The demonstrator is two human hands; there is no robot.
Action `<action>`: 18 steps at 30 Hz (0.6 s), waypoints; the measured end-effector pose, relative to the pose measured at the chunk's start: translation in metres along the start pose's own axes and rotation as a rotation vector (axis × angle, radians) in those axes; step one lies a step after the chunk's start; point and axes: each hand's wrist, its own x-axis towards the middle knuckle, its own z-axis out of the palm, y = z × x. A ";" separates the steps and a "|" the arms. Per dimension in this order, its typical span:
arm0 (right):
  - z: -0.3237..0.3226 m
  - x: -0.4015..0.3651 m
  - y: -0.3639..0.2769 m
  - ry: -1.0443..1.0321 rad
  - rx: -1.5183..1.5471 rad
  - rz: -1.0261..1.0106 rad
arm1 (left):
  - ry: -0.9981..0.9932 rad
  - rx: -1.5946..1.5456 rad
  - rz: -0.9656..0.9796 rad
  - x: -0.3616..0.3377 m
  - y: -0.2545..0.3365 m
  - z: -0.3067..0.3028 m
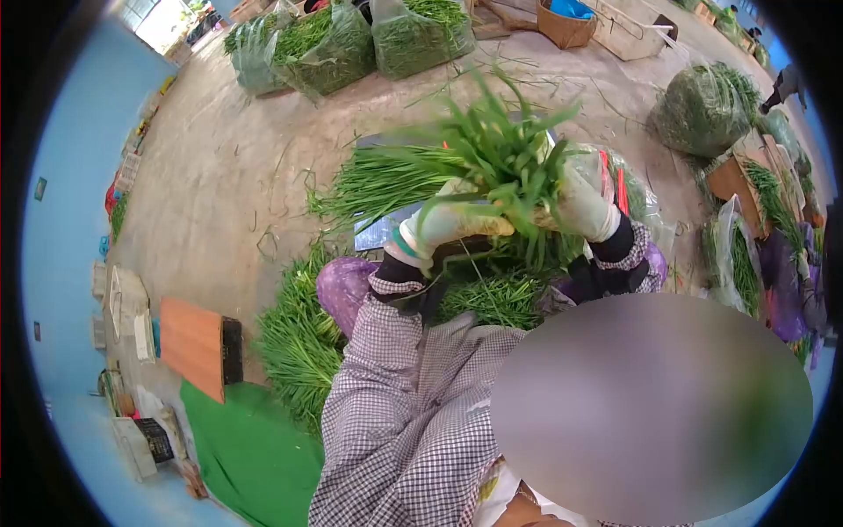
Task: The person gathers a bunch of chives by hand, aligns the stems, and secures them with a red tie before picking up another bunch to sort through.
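Note:
Both my hands wear pale gloves and grip one bunch of chives (514,162), long flat green leaves fanned upward and slightly blurred. My left hand (452,227) wraps round its lower left side, and the glove's fingertips look soiled yellow-brown. From the right, my right hand (584,202) closes on the same bunch, its fingers partly covered by leaves. Just beyond my left hand, a pile of chives (386,180) lies on a low surface with a shiny metallic edge (376,232). More loose chives (492,299) lie in my lap area, between my knees.
A large heap of chives (303,351) lies by my left knee, near a green mat (255,439) and an orange-brown board (195,344). Plastic bags of greens (325,57) stand ahead, another full bag (702,110) to the right. A basket (566,26) and a white crate (628,31) sit farther off.

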 end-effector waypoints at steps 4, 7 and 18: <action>-0.014 0.017 0.003 -0.147 -0.792 -0.464 | -0.036 0.334 0.193 0.001 0.030 0.017; 0.011 0.046 0.029 -0.046 -0.949 -0.613 | 0.098 0.432 0.229 -0.004 -0.001 0.014; 0.159 -0.031 0.187 -0.276 0.942 0.524 | 0.695 -0.694 0.156 -0.087 0.014 -0.037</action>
